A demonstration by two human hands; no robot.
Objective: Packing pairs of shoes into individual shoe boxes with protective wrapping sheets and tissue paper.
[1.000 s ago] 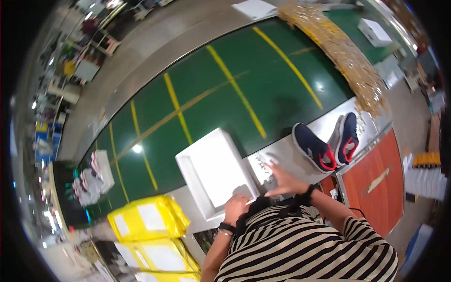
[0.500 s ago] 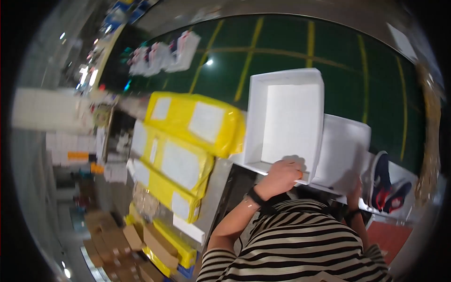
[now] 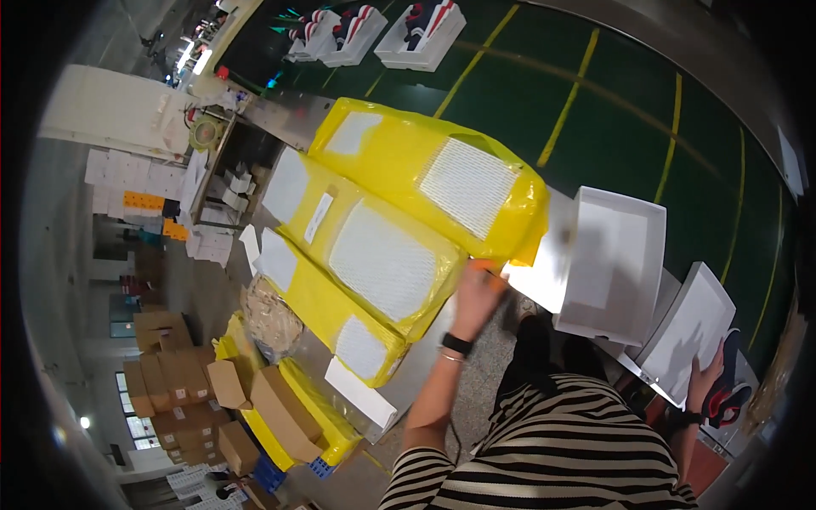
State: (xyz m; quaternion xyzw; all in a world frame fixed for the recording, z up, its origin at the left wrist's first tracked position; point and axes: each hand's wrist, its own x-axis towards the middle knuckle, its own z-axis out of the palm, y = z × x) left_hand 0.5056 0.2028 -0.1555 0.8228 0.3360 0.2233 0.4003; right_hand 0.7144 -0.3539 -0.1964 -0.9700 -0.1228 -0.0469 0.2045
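My left hand reaches over the near end of the yellow-wrapped bundles, fingers closed around a small orange thing whose kind I cannot make out. Right of it stands an open white shoebox, with nothing in it that I can see. My right hand grips the edge of a shallow white box lid, which is tilted beside the shoebox. A pair of dark blue sneakers with red and white parts lies just right of that hand, partly hidden.
Open white boxes with shoes stand far off on the green surface with yellow lines. Cardboard cartons are stacked at the lower left. A white flat piece lies beside the yellow bundles.
My left hand has left the shoebox's near edge and moved left to the yellow bundles. The lid under my right hand is now tilted. The whole view has turned left.
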